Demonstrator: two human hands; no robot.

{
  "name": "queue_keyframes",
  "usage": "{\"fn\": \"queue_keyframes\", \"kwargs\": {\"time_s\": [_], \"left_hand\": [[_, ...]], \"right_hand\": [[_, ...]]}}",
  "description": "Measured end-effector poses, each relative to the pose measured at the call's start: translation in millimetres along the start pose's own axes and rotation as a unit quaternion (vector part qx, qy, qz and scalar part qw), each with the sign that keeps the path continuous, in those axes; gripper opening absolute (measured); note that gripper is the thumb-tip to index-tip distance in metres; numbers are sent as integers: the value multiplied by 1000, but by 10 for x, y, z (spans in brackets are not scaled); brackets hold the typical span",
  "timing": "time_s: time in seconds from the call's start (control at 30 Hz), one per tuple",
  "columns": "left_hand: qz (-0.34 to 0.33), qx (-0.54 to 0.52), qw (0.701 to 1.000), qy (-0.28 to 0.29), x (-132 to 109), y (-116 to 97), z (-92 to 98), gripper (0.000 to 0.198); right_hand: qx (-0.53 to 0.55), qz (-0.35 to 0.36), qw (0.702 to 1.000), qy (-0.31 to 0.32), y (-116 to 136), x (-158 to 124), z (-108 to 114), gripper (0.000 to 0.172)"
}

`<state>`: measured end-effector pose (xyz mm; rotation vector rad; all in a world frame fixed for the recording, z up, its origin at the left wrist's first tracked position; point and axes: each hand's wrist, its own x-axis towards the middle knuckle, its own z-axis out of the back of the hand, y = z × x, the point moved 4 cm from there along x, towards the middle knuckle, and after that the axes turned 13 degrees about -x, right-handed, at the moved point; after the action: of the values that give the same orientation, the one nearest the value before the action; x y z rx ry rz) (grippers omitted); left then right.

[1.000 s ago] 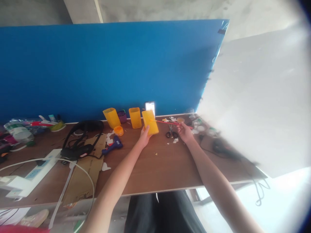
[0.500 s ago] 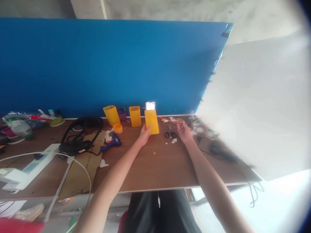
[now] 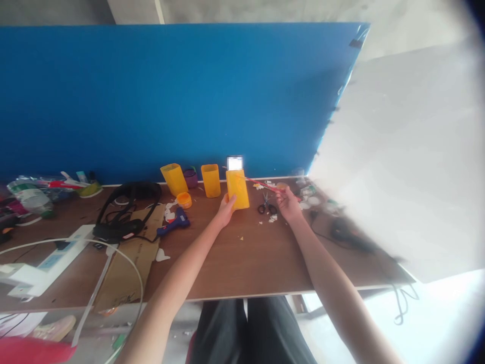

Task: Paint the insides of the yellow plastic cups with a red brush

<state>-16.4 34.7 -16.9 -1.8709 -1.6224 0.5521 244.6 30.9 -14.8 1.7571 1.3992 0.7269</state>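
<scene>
My left hand (image 3: 227,208) is closed around the lower left side of a yellow box-shaped container (image 3: 238,189), held up over the table. In my right hand (image 3: 288,203) is a thin red paintbrush (image 3: 263,183), pinched near its far end. The brush's tip meets the container's upper face, where the paint looks slightly uneven. Two more yellow containers stand at the back, one tilted (image 3: 175,180) and one upright (image 3: 210,181). An open jar of orange-yellow paint (image 3: 184,200) sits in front of them. Scissors (image 3: 267,203) lie between the held container and my right hand.
On the left are a blue glue gun (image 3: 174,222), a black headset (image 3: 121,212), cardboard (image 3: 123,273) and a white power strip (image 3: 51,260) with cables. A blue panel (image 3: 189,101) rises behind the table. Paper scraps, a purple pot (image 3: 191,178) and a black corded object (image 3: 341,230) are also here.
The view has shifted slightly. Both hands keep their hold on the container and the brush, and the brush tip remains on the container's upper face.
</scene>
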Motion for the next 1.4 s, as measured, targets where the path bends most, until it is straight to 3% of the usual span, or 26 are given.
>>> {"fn": "queue_keyframes", "kwargs": {"time_s": [0.57,0.9,1.13,1.4], "left_hand": [[2,6,1000,1,25,11,23,42],[8,-13,1000,0,26,19,39,45],[10,-29,999,-27,58,39,52,36],[10,-58,997,-42,78,2,44,42]], "right_hand": [[0,-6,1000,-14,8,2,0,22],[12,-31,999,25,17,-48,-37,19],[9,-34,999,38,13,-46,-34,19],[-19,-32,999,35,-6,-3,19,21]]}}
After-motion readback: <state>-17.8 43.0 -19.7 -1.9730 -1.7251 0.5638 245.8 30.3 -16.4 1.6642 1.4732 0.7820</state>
